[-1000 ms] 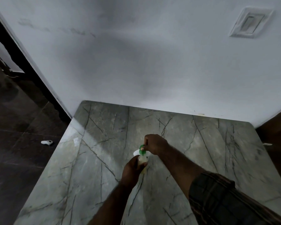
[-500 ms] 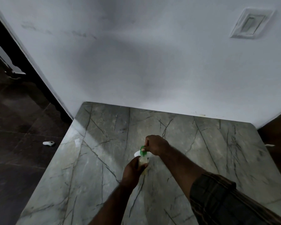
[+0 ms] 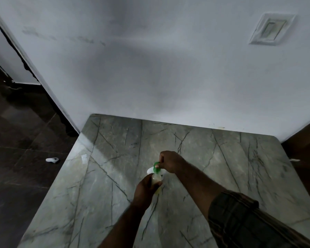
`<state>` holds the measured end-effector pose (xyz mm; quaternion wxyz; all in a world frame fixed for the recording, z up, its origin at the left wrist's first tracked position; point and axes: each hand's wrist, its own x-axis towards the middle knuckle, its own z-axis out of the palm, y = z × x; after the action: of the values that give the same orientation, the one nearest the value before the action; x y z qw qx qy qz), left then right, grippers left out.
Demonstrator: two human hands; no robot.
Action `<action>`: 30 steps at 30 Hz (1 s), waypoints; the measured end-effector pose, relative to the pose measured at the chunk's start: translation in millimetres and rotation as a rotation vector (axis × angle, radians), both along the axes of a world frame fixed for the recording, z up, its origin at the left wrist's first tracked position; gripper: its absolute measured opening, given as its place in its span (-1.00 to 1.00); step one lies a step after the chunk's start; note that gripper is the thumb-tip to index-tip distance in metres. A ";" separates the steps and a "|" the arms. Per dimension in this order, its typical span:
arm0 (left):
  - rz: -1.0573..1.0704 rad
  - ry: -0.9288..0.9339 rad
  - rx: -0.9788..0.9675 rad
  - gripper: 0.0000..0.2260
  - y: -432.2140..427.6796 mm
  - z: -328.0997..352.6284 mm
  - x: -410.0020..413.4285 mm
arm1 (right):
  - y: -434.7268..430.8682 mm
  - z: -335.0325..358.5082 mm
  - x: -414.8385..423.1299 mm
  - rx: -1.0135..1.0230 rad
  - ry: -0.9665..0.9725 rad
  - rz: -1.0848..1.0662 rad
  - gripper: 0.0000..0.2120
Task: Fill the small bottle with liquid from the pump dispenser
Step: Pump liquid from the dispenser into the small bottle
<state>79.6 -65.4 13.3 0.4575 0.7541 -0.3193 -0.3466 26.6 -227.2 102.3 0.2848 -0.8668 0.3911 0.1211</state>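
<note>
Grey-green marble with dark veins makes up the large worktop point(image 3: 231, 167), whose far edge sits against a pale grey painted wall point(image 3: 150, 59) carrying a white rectangular switch plate point(image 3: 271, 29) high on the right. Dark tiled floor point(image 3: 16, 140) lies off the worktop's left edge, with a small white object point(image 3: 52, 160) on it that is too small to identify. Near the worktop's middle, toward its near edge, the person's two forearms meet; the right one comes out of a dark checked sleeve point(image 3: 240, 217). The left hand point(image 3: 145, 189) is wrapped around a small translucent bottle holding pale yellowish liquid point(image 3: 155, 179), gripping its body and holding it roughly upright just over the marble; whether its base touches the surface cannot be told. The right hand point(image 3: 170, 161) is closed, fingers pinched on a bright green pump top point(image 3: 157, 166) directly above the bottle's mouth. Behind the green piece a white rounded shape point(image 3: 150, 170) shows, most likely the dispenser's body, mostly hidden by the hands. A small pale smudge point(image 3: 84, 157) marks the marble close to the left edge
</note>
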 end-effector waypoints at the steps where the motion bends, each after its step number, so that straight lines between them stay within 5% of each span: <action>1: -0.002 0.005 0.000 -0.70 0.7 -0.5 -0.3 | 1.2 -1.3 0.0 -0.002 0.006 0.000 -0.65; 17: -0.015 -0.014 0.025 -0.70 -2.1 -9.5 1.8 | 4.0 -9.1 -2.2 0.003 -0.023 -0.031 -0.74; 30: -0.013 0.032 0.047 -0.66 -4.0 -7.4 3.3 | -1.6 -9.6 1.8 -0.005 0.018 -0.001 -0.62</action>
<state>82.9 -69.4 5.8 0.4426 0.7569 -0.3085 -0.3689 28.5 -228.9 92.6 0.2791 -0.8662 0.3944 0.1275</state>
